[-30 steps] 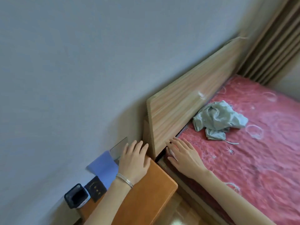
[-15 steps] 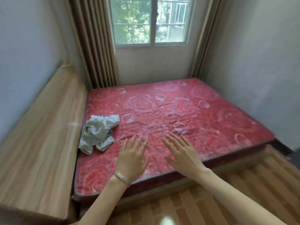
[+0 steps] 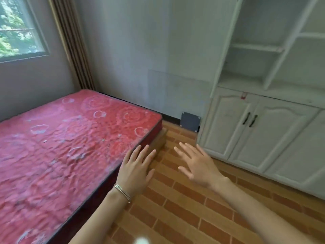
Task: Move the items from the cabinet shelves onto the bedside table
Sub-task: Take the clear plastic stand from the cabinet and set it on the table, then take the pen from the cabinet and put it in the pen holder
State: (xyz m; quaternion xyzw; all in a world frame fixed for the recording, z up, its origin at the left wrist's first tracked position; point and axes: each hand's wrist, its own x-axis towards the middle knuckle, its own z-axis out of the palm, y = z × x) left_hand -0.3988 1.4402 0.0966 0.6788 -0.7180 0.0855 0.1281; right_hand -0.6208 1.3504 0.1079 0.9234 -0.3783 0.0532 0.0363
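Now facing white cabinet (image 3: 260, 110) beyond red mattress (image 3: 61, 147).

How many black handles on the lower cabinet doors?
2: the left handle and the right handle sit side by side where the two middle doors meet. The cabinet runs past the frame's right edge, so more may be out of view.

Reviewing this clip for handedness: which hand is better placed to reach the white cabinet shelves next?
Right, probably. The right hand is open, empty and on the side of the white cabinet. The left hand, also open and empty, hangs by the red mattress corner, farther from the shelves.
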